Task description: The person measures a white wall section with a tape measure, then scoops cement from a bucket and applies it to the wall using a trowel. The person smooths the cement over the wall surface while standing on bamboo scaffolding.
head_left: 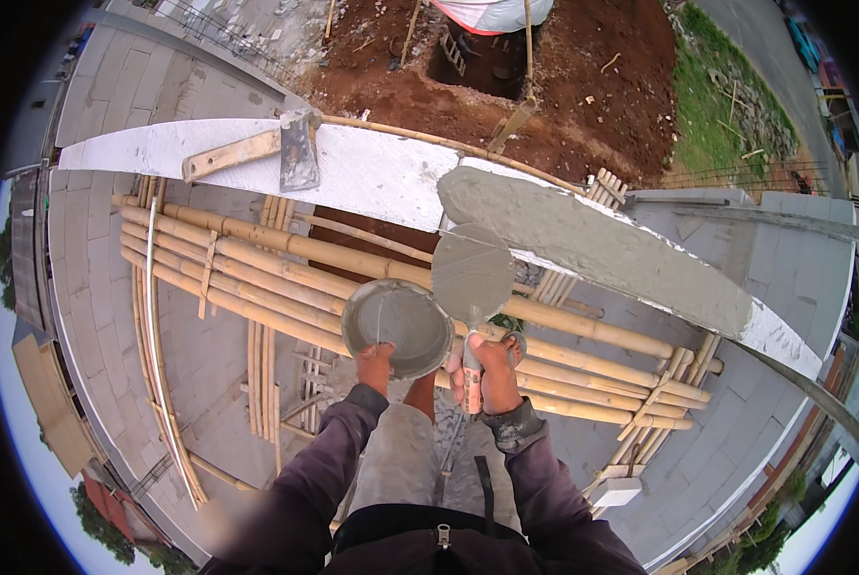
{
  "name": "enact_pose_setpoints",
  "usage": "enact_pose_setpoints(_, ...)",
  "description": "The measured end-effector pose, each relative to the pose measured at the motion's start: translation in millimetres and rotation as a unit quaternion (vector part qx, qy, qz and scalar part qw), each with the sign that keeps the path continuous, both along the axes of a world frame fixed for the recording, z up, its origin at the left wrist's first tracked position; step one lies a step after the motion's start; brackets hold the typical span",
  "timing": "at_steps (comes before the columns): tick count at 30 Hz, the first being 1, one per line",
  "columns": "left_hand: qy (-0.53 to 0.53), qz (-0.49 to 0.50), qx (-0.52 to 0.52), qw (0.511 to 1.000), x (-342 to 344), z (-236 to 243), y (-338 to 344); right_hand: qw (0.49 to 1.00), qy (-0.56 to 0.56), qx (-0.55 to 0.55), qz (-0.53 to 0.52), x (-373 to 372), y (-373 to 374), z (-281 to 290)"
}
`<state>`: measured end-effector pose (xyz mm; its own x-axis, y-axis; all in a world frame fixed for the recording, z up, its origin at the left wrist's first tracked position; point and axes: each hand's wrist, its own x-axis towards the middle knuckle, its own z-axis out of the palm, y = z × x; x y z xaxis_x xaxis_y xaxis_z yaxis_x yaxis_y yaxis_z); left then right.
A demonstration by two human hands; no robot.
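Note:
My left hand (pixel 375 364) is closed on the near rim of a round grey bowl (pixel 391 297), its thumb over the edge. Mortar residue coats the inside of the bowl. Close by on the right, my right hand (pixel 496 376) grips the orange handle of a trowel (pixel 472 271). Its round, mortar-smeared blade points away from me, just beside the bowl and at the near edge of the wall top. Wet grey mortar (pixel 592 244) lies in a long thick strip along the right part of the white block wall (pixel 377 177).
A hatchet-like tool (pixel 300 158) with a wooden handle rests on the wall's left part. Bamboo scaffold poles (pixel 257 273) run across below my hands. Beyond the wall lie red soil (pixel 602 86) and a dug pit (pixel 482 72) with a ladder. Grey block walls (pixel 94 268) stand on both sides.

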<state>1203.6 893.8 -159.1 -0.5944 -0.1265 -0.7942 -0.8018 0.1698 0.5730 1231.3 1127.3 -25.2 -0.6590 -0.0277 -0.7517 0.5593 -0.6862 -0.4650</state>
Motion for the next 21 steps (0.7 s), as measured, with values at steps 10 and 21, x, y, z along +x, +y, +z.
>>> enact_pose_setpoints(10, -0.008, 0.002, 0.007, 1.0, 4.0, -0.2, -7.6, 0.99, 0.123, 0.029, -0.07, -62.8, 4.9, -15.9)
enact_pose_setpoints(21, -0.03, -0.002, 0.004, 1.0, 1.4, 1.0, -15.1, 0.991, -0.123, 0.041, -0.039, 72.1, -21.1, -39.3)
